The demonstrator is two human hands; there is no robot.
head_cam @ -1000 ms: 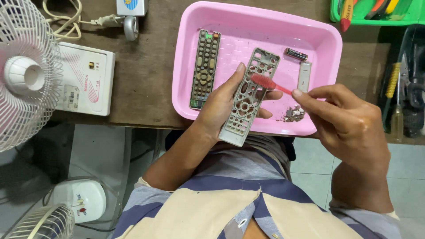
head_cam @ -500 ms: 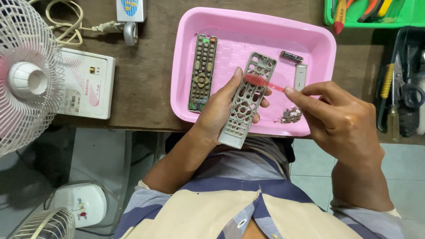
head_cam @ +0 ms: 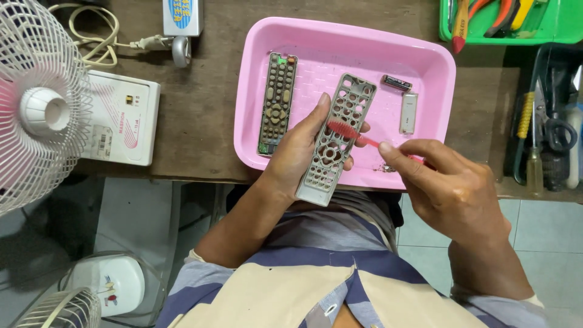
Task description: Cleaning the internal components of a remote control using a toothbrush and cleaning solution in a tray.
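My left hand (head_cam: 297, 152) grips a grey remote-control shell (head_cam: 333, 146) full of empty button holes, held over the near edge of a pink tray (head_cam: 431, 58). A red brush (head_cam: 358, 136) is pinched in my right hand (head_cam: 446, 188), its bristles resting on the middle of the shell. In the tray lie a rubber keypad on a circuit board (head_cam: 276, 103), a black battery (head_cam: 396, 82), a small grey cover (head_cam: 409, 113) and some small bits by my right fingers.
On the wooden bench stand a white box (head_cam: 121, 118) with a cord, a green tray of tools (head_cam: 546, 21) at the far right, and screwdrivers and scissors (head_cam: 546, 140). A white fan (head_cam: 36, 109) fills the left side. More fans sit on the floor below.
The brush head has slid along the shell toward its middle, and both hands have shifted slightly with it. The tray contents have not moved.
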